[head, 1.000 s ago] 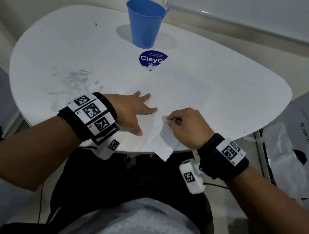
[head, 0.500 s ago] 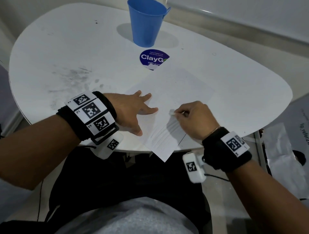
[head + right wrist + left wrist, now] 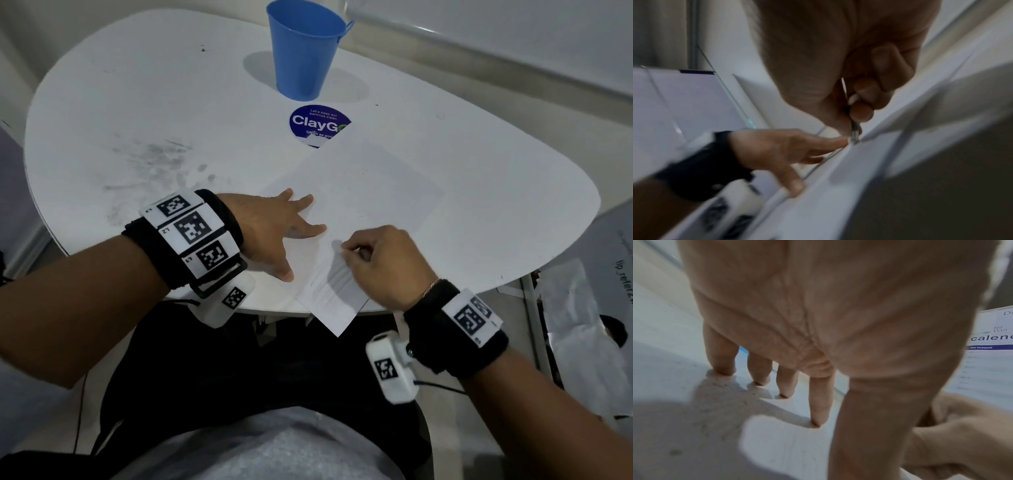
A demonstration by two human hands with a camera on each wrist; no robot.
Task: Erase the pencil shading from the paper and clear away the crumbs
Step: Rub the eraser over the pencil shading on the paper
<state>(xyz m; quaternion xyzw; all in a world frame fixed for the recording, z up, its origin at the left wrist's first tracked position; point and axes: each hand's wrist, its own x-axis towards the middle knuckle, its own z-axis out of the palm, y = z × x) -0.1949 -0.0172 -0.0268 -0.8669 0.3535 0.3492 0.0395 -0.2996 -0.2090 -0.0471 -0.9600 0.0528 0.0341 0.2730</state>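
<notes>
On the white rounded table (image 3: 479, 205), the white sheet of paper (image 3: 370, 185) lies at the near edge, its near corner overhanging. The left hand (image 3: 270, 229) rests flat on the paper's left side, fingers straight and spread. The right hand (image 3: 383, 267), fingers curled, pinches a small white eraser (image 3: 337, 245) against the grey pencil shading (image 3: 337, 277) near that corner. A blue plastic cup (image 3: 303, 51) stands at the far side.

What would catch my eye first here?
Two hands on a sheet of paper at the near edge of a white table: the left hand presses it flat, the right hand rubs a small eraser over grey pencil shading. A blue cup stands at the far side.
</notes>
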